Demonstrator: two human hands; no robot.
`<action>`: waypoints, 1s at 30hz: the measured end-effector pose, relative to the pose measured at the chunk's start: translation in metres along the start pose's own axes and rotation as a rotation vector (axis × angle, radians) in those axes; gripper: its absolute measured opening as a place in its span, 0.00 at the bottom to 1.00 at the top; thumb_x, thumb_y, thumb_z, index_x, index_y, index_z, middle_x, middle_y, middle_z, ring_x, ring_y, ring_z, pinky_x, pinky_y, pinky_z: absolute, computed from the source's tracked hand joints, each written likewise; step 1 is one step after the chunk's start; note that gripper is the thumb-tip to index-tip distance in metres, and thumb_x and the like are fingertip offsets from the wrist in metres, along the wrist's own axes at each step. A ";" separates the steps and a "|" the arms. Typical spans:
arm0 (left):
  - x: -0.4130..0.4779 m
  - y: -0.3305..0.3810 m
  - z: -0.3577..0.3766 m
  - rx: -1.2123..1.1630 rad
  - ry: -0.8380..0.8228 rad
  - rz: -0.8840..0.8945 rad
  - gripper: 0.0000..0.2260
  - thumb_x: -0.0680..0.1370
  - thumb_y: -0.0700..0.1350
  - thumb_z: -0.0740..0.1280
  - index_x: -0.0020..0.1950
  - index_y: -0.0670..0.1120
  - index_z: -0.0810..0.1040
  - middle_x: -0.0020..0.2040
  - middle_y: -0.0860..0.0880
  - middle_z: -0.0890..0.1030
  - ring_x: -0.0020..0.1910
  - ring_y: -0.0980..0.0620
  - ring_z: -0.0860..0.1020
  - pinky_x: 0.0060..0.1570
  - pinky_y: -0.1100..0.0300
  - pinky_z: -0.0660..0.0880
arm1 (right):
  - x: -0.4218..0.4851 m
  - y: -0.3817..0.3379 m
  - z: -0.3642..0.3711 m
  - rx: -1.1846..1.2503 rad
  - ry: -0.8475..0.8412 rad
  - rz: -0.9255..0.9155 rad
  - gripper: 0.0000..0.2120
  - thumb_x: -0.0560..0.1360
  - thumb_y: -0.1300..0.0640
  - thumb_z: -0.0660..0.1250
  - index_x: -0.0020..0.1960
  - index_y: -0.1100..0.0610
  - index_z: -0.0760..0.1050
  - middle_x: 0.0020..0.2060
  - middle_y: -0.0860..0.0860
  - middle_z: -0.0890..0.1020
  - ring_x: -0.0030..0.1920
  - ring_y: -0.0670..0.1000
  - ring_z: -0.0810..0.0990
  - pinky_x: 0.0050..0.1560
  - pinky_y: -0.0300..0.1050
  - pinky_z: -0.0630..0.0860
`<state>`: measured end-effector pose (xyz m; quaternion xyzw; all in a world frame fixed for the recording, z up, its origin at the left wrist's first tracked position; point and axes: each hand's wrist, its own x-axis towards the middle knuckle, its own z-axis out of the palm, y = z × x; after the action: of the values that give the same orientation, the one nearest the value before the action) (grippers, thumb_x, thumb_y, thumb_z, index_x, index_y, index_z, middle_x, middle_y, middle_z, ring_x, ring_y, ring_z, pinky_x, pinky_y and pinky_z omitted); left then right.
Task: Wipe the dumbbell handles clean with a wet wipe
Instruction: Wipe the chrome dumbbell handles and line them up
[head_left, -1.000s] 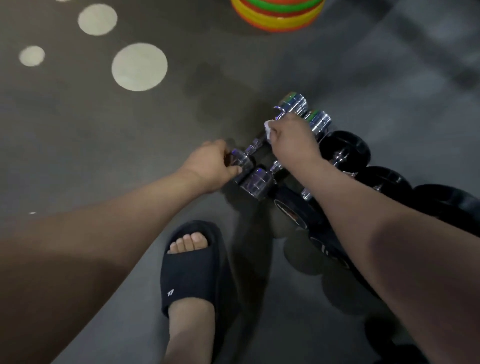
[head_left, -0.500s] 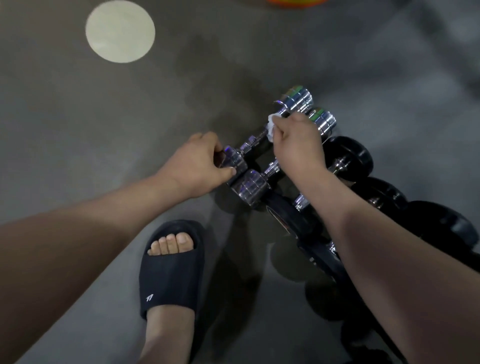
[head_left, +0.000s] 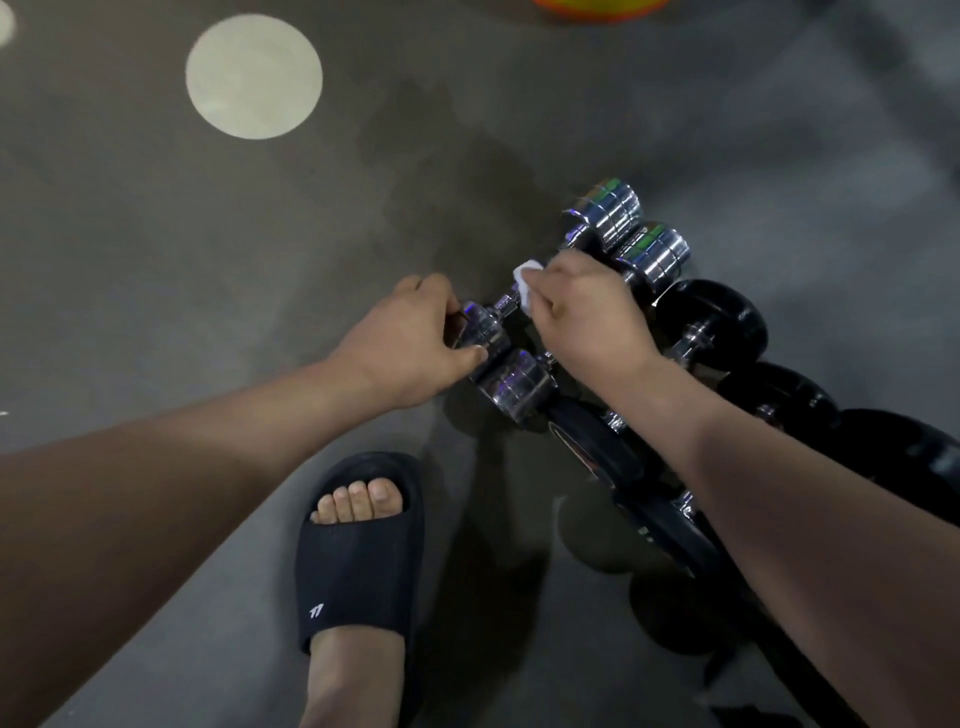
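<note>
Both hands curled: left hand (head_left: 410, 343) grips dumbbell (head_left: 485, 327); right hand (head_left: 582, 306) pinches wipe (head_left: 525, 283).

White logo (head_left: 316, 610) (wordless) on slide sandal (head_left: 358, 561)

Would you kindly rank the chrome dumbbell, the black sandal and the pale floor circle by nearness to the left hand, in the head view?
1. chrome dumbbell: gripped by the left hand.
2. black sandal: below the hand.
3. pale floor circle: upper left.
</note>
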<state>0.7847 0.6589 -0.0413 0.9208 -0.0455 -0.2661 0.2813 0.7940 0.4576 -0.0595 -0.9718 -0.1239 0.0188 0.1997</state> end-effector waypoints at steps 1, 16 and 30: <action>0.000 0.000 0.000 0.000 -0.003 -0.002 0.19 0.71 0.57 0.74 0.53 0.49 0.72 0.53 0.49 0.74 0.50 0.48 0.75 0.47 0.58 0.69 | 0.000 0.001 -0.003 0.006 -0.017 -0.037 0.12 0.80 0.57 0.63 0.46 0.62 0.83 0.36 0.56 0.76 0.33 0.59 0.77 0.35 0.46 0.76; -0.002 -0.002 0.003 0.019 0.018 0.013 0.17 0.72 0.56 0.74 0.52 0.50 0.72 0.53 0.50 0.73 0.52 0.47 0.75 0.51 0.55 0.72 | 0.014 0.017 -0.012 -0.133 -0.046 0.156 0.14 0.82 0.59 0.57 0.56 0.61 0.81 0.45 0.61 0.78 0.43 0.62 0.78 0.41 0.47 0.70; -0.004 -0.001 0.004 0.024 0.023 0.011 0.17 0.73 0.56 0.74 0.52 0.50 0.71 0.52 0.50 0.73 0.50 0.50 0.74 0.48 0.58 0.68 | -0.004 -0.005 -0.002 -0.059 -0.134 -0.199 0.06 0.75 0.63 0.64 0.46 0.59 0.81 0.37 0.55 0.74 0.34 0.60 0.78 0.34 0.50 0.78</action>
<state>0.7792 0.6590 -0.0432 0.9269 -0.0505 -0.2533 0.2723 0.7891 0.4603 -0.0560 -0.9568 -0.2332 0.0603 0.1631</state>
